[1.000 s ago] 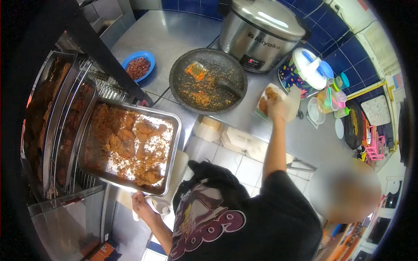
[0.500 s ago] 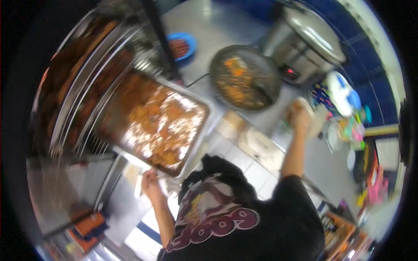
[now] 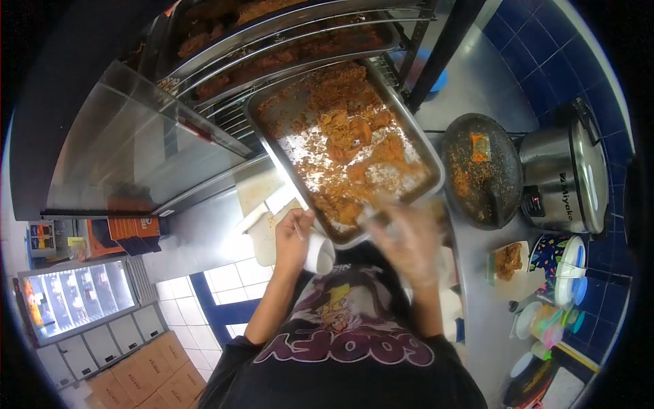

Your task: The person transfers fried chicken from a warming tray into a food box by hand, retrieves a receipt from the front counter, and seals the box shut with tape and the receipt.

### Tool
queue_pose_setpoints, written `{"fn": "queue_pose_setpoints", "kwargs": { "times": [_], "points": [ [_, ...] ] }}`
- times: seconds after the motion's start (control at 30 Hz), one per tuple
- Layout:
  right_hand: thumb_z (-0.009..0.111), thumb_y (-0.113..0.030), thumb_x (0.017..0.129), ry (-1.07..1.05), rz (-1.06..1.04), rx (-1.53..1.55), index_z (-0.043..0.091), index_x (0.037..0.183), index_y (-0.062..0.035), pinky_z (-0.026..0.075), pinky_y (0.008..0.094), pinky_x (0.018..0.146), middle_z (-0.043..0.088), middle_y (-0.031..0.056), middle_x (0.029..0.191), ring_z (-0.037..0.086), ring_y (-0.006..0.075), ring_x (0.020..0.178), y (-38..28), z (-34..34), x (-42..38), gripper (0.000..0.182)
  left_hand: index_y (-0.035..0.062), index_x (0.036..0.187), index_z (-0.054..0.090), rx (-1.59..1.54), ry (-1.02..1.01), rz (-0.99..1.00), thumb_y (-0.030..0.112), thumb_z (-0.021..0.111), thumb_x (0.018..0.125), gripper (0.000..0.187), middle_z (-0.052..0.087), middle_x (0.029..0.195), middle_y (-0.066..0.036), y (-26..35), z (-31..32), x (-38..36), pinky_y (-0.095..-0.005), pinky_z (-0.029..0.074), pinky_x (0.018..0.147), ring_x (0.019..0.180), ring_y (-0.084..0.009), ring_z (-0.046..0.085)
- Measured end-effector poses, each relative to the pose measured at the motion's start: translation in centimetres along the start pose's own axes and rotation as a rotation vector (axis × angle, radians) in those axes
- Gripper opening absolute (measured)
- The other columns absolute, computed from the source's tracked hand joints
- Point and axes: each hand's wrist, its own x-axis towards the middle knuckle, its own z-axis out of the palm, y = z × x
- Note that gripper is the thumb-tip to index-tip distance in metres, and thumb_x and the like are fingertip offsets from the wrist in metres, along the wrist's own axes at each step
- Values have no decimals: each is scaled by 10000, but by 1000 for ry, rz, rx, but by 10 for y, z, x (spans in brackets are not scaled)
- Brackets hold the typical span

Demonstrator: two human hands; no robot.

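blue tiles (image 3: pixel 538 61) beyond; metal tray (image 3: pixel 439 170) beside blurred right hand (image 3: pixel 409 237), grip unclear.

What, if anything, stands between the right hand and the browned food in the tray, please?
Nothing visible: the right hand, blurred, shows over the near rim of the metal tray, with the browned food just beyond its fingers.
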Motion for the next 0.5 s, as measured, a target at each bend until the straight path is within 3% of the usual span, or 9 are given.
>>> {"fn": "queue_pose_setpoints", "kwargs": {
  "times": [0.13,0.27,0.33,0.37,0.43,0.47,0.5],
  "points": [
    [752,-334,838,-334,-81,-267,628,1195,-52,501,400,895,690,188,1085,683,330,936,-12,46,26,472,38,906,630,5,-24,16,222,646,979,198,586,726,22,1,0,-1,-224,404,555,623,-47,502],
    [764,-343,829,-490,-30,-248,614,1219,-37,518,401,868,683,193,1086,670,311,990,-13,46,40,519,55,885,630,0,-32,-22,193,657,972,165,549,724,56,12,3,-9,-211,361,554,622,-36,458],
    [755,-335,838,-563,325,116,610,1224,-35,538,432,851,668,176,1143,649,301,1047,-23,30,48,510,56,882,631,-8,-14,-4,196,658,970,167,552,721,56,13,2,-9,-213,364,549,616,-36,463],
    [755,-335,838,-577,313,101,610,1224,-35,538,432,851,668,176,1143,649,301,1047,-18,29,45,510,57,880,633,6,-17,8,198,659,969,169,555,718,56,12,2,-9,-216,367,544,609,-36,468],
    [726,-238,865,-387,582,805,572,1234,6,576,335,723,684,147,1088,675,268,1000,-3,28,32,469,55,877,632,-34,-7,-12,203,660,968,176,559,722,52,10,1,-9,-215,372,546,612,-37,472],
    [726,-238,865,-382,580,792,572,1234,6,576,335,723,684,147,1088,675,268,1000,1,28,26,469,54,874,631,-54,-8,-29,208,661,967,182,564,725,49,9,1,-7,-215,376,549,615,-38,476],
    [720,-203,866,-187,729,1089,559,1247,18,578,309,725,671,145,1110,677,246,996,3,26,19,469,54,874,631,-61,-22,-27,208,661,967,182,564,725,49,8,0,-5,-215,376,549,615,-38,476]
  ]
}}
